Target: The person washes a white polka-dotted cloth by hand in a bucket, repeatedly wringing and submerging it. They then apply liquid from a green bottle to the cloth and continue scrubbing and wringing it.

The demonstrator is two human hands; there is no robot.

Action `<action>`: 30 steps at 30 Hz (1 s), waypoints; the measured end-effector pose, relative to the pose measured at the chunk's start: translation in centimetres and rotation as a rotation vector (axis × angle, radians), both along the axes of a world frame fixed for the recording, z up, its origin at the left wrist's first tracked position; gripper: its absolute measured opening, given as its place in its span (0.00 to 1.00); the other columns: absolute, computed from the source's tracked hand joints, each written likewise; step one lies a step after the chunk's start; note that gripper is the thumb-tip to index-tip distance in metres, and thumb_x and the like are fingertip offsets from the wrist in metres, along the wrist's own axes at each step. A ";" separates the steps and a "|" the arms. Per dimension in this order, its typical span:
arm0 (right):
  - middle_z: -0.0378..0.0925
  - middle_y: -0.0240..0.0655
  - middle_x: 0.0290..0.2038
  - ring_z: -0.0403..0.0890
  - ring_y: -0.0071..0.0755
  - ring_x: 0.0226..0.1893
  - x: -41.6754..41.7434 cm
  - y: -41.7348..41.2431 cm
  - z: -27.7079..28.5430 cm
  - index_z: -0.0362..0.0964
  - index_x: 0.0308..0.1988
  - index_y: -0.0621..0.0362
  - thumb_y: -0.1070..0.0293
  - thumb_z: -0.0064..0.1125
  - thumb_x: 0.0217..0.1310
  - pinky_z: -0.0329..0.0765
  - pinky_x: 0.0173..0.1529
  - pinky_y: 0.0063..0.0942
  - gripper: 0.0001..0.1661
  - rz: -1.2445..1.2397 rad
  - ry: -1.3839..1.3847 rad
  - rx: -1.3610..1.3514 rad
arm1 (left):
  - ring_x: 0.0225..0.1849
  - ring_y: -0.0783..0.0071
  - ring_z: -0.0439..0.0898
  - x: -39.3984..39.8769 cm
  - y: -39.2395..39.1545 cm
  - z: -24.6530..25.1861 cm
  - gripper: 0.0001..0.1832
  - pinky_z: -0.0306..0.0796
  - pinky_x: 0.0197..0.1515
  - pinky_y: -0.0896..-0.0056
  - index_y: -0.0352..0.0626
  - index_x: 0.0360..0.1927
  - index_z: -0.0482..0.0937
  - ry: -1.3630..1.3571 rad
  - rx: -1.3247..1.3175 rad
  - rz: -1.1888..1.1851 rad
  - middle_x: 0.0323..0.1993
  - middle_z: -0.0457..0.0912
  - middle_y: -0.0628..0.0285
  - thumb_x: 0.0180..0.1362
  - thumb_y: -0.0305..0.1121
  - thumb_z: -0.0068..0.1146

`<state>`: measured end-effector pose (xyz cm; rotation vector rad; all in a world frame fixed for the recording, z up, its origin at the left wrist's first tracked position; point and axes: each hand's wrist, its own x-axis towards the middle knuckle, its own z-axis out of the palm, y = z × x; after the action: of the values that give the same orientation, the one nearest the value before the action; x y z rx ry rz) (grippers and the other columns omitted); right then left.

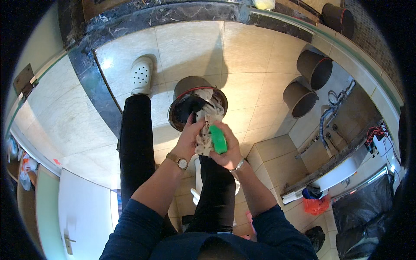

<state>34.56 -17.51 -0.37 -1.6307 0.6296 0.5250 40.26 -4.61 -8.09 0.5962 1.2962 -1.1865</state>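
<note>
My left hand (189,139), with a watch at its wrist, grips a pale cloth (208,113) with dark spots. In my right hand (231,143) is a bright green bar (218,139) that looks like soap, pressed against or right beside the cloth. The cloth runs down from between my hands into a dark bucket (189,85) with a red line near its rim. More pale fabric (204,94) shows inside the bucket, next to a dark area that may be water. Both hands are over the bucket's near rim.
Two dark buckets (314,70) (300,99) stand at right, near a grey hose (321,125) and wall pipes. A tiled step (279,156) lies below them. My white clog (142,75) is left of the bucket. A stone ledge (162,18) borders the tiled floor (247,45).
</note>
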 end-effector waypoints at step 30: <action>0.71 0.57 0.50 0.73 0.59 0.49 4.6 0.9 -6.7 0.61 0.63 0.48 0.46 0.50 0.64 0.69 0.55 0.45 0.33 0.154 0.275 -0.322 | 0.44 0.67 0.80 0.8 -0.4 1.7 0.30 0.75 0.46 0.67 0.41 0.67 0.57 -0.166 0.138 -0.139 0.46 0.78 0.56 0.63 0.34 0.53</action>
<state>39.12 -16.60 -7.05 -1.9387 0.8282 0.8015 41.05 -4.97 -6.43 0.8793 1.2172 -1.1402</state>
